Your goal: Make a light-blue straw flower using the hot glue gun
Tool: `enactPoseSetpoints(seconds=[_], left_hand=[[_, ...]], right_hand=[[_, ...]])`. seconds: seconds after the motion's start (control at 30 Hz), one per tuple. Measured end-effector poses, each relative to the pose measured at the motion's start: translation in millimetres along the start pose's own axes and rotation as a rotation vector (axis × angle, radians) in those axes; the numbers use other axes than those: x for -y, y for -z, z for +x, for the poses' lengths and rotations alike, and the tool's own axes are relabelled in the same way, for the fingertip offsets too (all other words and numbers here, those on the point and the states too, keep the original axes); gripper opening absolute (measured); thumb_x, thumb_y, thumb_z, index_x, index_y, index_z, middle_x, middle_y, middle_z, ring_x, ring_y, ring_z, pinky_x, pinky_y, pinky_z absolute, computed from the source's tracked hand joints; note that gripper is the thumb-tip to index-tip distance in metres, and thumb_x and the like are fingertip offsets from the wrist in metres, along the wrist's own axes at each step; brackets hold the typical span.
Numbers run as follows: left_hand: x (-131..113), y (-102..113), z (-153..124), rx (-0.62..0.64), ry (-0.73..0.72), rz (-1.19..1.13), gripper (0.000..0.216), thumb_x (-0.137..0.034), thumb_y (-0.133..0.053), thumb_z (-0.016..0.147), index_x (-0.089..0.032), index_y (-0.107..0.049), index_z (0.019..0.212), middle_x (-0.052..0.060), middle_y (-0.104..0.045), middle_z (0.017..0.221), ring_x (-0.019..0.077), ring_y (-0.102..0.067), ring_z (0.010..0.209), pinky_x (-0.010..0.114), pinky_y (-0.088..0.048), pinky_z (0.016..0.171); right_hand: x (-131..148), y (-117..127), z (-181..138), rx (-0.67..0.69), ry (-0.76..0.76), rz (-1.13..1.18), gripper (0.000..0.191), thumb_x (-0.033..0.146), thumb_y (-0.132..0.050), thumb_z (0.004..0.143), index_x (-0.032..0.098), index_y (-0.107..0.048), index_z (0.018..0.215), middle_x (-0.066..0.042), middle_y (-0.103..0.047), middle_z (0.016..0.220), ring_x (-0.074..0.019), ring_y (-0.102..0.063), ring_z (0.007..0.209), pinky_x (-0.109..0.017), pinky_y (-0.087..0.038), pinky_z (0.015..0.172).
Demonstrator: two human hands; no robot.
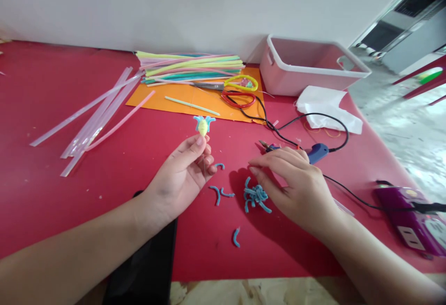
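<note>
Between the thumb and fingers of my left hand is a small pipe-cleaner figure, yellow in its body with light-blue pieces spread at the top. A thin stem seems to run down from it through the palm. My right hand hovers palm down over the table, its fingers loosely stretched and nothing visible between them. Just below its thumb lies a clump of short blue pipe-cleaner pieces. Several loose curved blue pieces, such as one piece, lie between and in front of the hands.
Behind are a pipe-cleaner bundle on orange paper, scissors and a pink bin. Translucent glue sticks lie left. A blue glue gun, its black cord and a purple power strip are right; a black object lies front left.
</note>
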State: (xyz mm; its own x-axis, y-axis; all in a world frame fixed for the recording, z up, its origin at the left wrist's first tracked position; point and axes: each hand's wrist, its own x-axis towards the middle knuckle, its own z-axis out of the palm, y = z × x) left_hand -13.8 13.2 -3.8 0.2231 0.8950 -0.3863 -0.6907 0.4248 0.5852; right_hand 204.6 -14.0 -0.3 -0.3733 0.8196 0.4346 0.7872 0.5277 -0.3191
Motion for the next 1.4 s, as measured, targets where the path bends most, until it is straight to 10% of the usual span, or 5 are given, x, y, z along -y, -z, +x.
enactPoseSetpoints(seconds=[0.43, 0.77, 1.07, 1.4], left_hand=[[-2, -1, 0, -0.036, 0.052, -0.042, 0.026, -0.024, -0.088, 0.072, -0.019, -0.064, 0.081, -0.008, -0.06, 0.066, 0.0061, -0.056, 0.056, 0.022, -0.052, 0.058], [-2, -3, 0, -0.066, 0.047, -0.036, 0.024, -0.021, -0.086, 0.073, -0.018, -0.064, 0.082, -0.007, -0.061, 0.067, 0.007, -0.056, 0.056, 0.023, -0.053, 0.058], [1, -1, 0, -0.006, -0.009, 0.001, 0.025, -0.022, -0.09, 0.069, -0.018, -0.067, 0.078, -0.007, -0.063, 0.07, 0.0056, -0.059, 0.058, 0.019, -0.055, 0.056], [2, -4, -10, 0.178, 0.078, 0.1, 0.022, -0.021, -0.093, 0.065, -0.019, -0.072, 0.07, -0.005, -0.067, 0.069, 0.0057, -0.063, 0.057, 0.016, -0.058, 0.052]], right_hand=[[-17, 22, 3, 0.521, 0.05, 0.192, 0.018, 0.014, -0.061, 0.089, 0.022, -0.069, 0.104, -0.004, -0.075, 0.093, -0.0158, -0.072, 0.081, -0.028, -0.058, 0.073], [-7, 11, 2, 0.07, -0.043, 0.186, 0.016, 0.014, -0.056, 0.093, 0.018, -0.066, 0.104, -0.009, -0.071, 0.103, -0.0162, -0.069, 0.095, -0.027, -0.056, 0.077], [-1, 12, 1, 0.627, -0.008, 0.203, 0.009, 0.022, -0.061, 0.093, 0.021, -0.065, 0.085, -0.002, -0.069, 0.088, -0.0174, -0.064, 0.085, -0.032, -0.052, 0.077], [6, 16, -2, 0.382, -0.27, 0.708, 0.014, 0.028, -0.066, 0.091, 0.021, -0.06, 0.079, -0.001, -0.073, 0.086, -0.0118, -0.069, 0.079, -0.023, -0.055, 0.07]])
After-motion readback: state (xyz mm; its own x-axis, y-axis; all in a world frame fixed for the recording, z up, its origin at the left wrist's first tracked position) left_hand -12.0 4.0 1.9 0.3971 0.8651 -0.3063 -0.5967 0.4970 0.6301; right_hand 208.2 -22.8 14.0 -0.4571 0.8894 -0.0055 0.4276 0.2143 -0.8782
